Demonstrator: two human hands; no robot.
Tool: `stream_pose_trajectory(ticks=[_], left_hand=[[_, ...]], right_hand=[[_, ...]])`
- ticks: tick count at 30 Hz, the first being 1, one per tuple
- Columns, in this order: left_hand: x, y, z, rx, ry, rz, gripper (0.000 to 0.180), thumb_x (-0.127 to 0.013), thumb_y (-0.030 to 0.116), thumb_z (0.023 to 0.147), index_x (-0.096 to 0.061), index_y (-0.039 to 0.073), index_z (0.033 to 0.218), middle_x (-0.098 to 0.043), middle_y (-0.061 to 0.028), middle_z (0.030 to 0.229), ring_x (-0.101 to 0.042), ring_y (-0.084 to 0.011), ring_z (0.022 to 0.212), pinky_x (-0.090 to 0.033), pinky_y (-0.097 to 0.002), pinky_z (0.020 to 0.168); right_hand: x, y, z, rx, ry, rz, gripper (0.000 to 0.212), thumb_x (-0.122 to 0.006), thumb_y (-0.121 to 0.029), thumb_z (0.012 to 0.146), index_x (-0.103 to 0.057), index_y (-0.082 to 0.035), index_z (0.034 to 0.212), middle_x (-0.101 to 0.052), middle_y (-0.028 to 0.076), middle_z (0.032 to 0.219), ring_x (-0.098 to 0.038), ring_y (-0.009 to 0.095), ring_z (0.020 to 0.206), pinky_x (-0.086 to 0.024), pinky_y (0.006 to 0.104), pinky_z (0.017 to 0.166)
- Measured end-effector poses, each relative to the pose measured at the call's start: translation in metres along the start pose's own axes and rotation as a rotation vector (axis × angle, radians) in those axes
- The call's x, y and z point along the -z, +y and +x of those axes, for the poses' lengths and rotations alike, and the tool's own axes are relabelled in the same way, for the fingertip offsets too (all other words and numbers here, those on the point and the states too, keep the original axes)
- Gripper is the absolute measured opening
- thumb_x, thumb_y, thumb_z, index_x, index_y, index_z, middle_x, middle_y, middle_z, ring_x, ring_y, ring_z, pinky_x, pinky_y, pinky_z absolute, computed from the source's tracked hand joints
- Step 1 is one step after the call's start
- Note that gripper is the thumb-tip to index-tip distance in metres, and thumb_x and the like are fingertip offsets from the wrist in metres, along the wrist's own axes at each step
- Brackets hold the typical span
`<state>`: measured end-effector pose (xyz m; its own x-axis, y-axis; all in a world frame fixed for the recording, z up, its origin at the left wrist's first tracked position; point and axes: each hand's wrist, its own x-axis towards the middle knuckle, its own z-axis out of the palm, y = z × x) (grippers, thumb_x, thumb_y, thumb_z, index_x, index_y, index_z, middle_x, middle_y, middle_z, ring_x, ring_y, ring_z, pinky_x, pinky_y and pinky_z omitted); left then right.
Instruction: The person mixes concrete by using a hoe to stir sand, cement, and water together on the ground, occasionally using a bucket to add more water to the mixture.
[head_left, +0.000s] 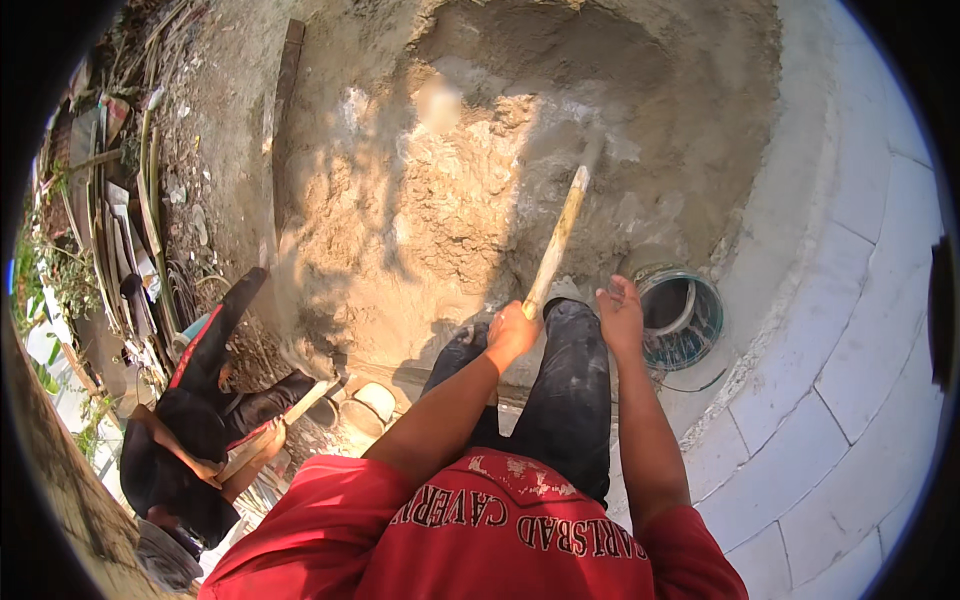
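My left hand (pixel 514 331) is wrapped round the near end of a long wooden handle (pixel 560 232). The handle slants away from me into the grey-brown wet mortar (pixel 640 190); its tool head is coated and blends with the mix, so its kind is unclear. Beside the handle, my right hand (pixel 622 312) is raised with its fingers loosely apart and nothing in it. Just to the right of that hand stands a dark green-blue bucket (pixel 708 335), smeared with mortar. Something pale and curved shows inside it.
At lower left a person in black (pixel 185 430) bends over, gripping another wooden handle (pixel 305 402). Near them are pale containers (pixel 372 402). A board (pixel 285 100) edges the mix on the left; stacked poles (pixel 150 200) lie beyond. A pale block wall (pixel 800 440) runs along the right.
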<state>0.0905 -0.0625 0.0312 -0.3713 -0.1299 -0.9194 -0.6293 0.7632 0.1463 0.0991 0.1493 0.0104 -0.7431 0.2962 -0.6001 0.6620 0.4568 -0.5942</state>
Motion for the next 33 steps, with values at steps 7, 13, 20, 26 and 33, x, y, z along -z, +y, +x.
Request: stream_pose_trajectory(ticks=[7,13,20,26,33], left_hand=[[0.111,0.023,0.035,-0.002,-0.153,-0.393,0.029,-0.077,0.016,0.081,-0.064,-0.001,0.101,-0.059,-0.0052,0.065,-0.054,-0.0155,0.047,-0.045,-0.0331,0.040],[0.118,-0.002,0.057,-0.008,-0.240,-0.591,0.025,-0.076,0.017,0.082,-0.063,0.002,0.097,-0.058,-0.0042,0.065,-0.055,-0.0151,0.047,-0.045,-0.0313,0.039],[-0.074,-0.030,0.017,-0.149,0.249,-0.109,0.033,-0.068,0.018,0.086,-0.058,0.000,0.111,-0.067,-0.0275,0.077,-0.068,-0.0444,0.070,-0.054,-0.0519,0.061],[-0.150,-0.051,-0.010,0.021,-0.001,-0.226,0.033,-0.071,0.029,0.087,-0.058,0.006,0.106,-0.067,-0.0273,0.082,-0.066,-0.0479,0.085,-0.051,-0.0571,0.073],[-0.078,0.061,0.076,-0.335,-0.125,-0.160,0.035,-0.071,0.027,0.083,-0.063,0.004,0.108,-0.069,-0.0255,0.091,-0.067,-0.0448,0.092,-0.053,-0.0516,0.080]], right_hand=[[-0.044,-0.001,-0.028,-0.114,0.027,0.031,0.043,-0.070,-0.026,0.091,-0.060,-0.003,0.125,-0.064,0.016,0.120,-0.066,0.026,0.101,-0.053,0.0401,0.086],[-0.082,-0.026,0.077,-0.253,-0.217,0.221,0.049,-0.064,-0.043,0.095,-0.062,-0.001,0.122,-0.068,0.012,0.112,-0.068,0.024,0.092,-0.056,0.0372,0.079],[-0.167,-0.014,0.196,-0.558,-0.311,0.576,0.038,-0.077,-0.027,0.087,-0.057,0.002,0.100,-0.064,0.009,0.078,-0.064,0.017,0.060,-0.056,0.0322,0.051],[-0.121,0.024,0.140,-0.547,-0.231,0.670,0.021,-0.068,-0.013,0.087,-0.051,-0.003,0.095,-0.054,0.004,0.069,-0.054,0.014,0.049,-0.046,0.0298,0.042],[-0.007,0.023,0.262,-0.348,0.174,0.622,0.017,-0.063,-0.013,0.093,-0.049,-0.002,0.098,-0.052,0.005,0.073,-0.052,0.015,0.054,-0.048,0.0317,0.048]])
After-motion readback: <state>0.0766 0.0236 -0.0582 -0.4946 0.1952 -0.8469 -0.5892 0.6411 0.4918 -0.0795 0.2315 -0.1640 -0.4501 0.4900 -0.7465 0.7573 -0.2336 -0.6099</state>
